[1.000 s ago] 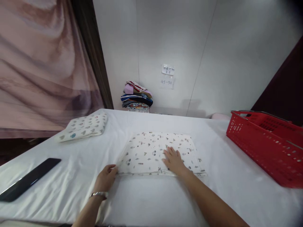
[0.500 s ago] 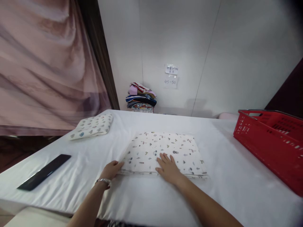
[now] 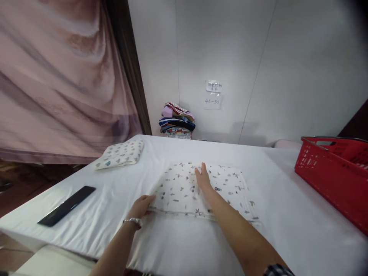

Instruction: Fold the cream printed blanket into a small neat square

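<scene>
A folded white cloth [image 3: 178, 191] printed with small rainbows, plants and other motifs lies flat in front of me. Its near left corner is between the thumb and fingers of my left hand [image 3: 141, 207], which wears a silver bracelet at the wrist. My right hand [image 3: 203, 179] is open on top of the cloth, near its far edge, with the thumb apart from the fingers. The right forearm crosses over the cloth and hides part of its near edge.
On the white-covered table [image 3: 276, 207], a second folded printed cloth [image 3: 122, 154] lies at the back left. A flat black object [image 3: 67, 206] is nearer on the left. A red basket [image 3: 330, 176] stands at right. Behind are a stack of folded fabrics [image 3: 177, 120] and wall notes [image 3: 212, 101].
My right hand has slid across the cloth from its near middle toward the far edge. My left hand stays at the near left corner. The whole view has shifted slightly.
</scene>
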A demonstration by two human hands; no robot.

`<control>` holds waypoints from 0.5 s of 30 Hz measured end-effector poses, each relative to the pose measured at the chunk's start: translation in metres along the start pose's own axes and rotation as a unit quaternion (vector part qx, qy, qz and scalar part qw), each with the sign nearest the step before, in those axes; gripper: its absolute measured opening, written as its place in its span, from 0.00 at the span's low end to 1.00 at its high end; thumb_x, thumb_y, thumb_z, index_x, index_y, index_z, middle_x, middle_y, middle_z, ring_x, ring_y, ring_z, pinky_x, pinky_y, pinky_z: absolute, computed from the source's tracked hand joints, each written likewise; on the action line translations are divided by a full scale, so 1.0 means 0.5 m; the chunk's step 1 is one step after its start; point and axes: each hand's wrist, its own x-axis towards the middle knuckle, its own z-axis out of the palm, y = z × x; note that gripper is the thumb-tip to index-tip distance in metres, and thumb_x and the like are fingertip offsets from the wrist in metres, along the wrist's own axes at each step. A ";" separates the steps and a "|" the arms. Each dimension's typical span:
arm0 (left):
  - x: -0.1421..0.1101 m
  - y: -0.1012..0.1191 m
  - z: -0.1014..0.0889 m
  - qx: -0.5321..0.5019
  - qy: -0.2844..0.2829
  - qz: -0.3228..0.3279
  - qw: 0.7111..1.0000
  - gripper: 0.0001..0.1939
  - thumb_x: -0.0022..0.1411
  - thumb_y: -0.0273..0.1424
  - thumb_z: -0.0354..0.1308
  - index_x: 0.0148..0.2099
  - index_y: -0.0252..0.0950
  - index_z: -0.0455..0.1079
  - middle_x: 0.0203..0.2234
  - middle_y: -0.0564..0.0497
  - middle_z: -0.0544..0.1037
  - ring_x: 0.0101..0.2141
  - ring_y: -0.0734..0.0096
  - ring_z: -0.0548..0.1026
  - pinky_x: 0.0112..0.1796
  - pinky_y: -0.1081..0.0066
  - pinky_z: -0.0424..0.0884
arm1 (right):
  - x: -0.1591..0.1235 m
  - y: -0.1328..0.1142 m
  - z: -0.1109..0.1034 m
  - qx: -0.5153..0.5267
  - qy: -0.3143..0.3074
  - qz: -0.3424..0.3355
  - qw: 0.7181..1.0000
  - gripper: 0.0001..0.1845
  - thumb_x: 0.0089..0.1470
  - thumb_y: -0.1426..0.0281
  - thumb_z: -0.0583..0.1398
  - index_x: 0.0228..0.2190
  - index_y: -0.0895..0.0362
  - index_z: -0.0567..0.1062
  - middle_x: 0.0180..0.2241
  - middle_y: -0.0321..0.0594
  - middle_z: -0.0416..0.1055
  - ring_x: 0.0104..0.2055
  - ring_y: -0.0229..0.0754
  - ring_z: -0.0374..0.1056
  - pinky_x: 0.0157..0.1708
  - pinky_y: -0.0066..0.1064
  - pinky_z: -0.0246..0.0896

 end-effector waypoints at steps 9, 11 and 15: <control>-0.002 0.022 0.022 -0.036 0.024 0.120 0.992 0.17 0.39 0.44 0.59 0.23 0.35 0.65 0.15 0.57 0.66 0.21 0.73 0.64 0.23 0.74 0.58 | 0.002 0.055 0.038 -0.025 0.028 0.020 0.999 0.36 0.54 0.58 0.46 0.61 0.61 0.46 0.62 0.43 0.44 0.62 0.43 0.45 0.57 0.37 0.48; -0.010 0.042 0.032 -0.073 0.005 0.137 0.988 0.16 0.38 0.43 0.60 0.22 0.35 0.63 0.15 0.58 0.65 0.20 0.75 0.63 0.22 0.75 0.57 | 0.003 0.054 0.036 -0.030 0.028 0.023 0.999 0.36 0.55 0.58 0.46 0.61 0.61 0.46 0.62 0.43 0.45 0.61 0.43 0.47 0.57 0.36 0.49; -0.015 0.054 0.037 -0.126 -0.004 0.119 0.985 0.14 0.37 0.40 0.61 0.22 0.35 0.63 0.14 0.58 0.65 0.19 0.77 0.63 0.20 0.76 0.58 | 0.004 0.039 0.026 -0.048 0.019 0.028 0.998 0.35 0.55 0.59 0.45 0.60 0.64 0.48 0.61 0.45 0.46 0.61 0.42 0.50 0.56 0.32 0.49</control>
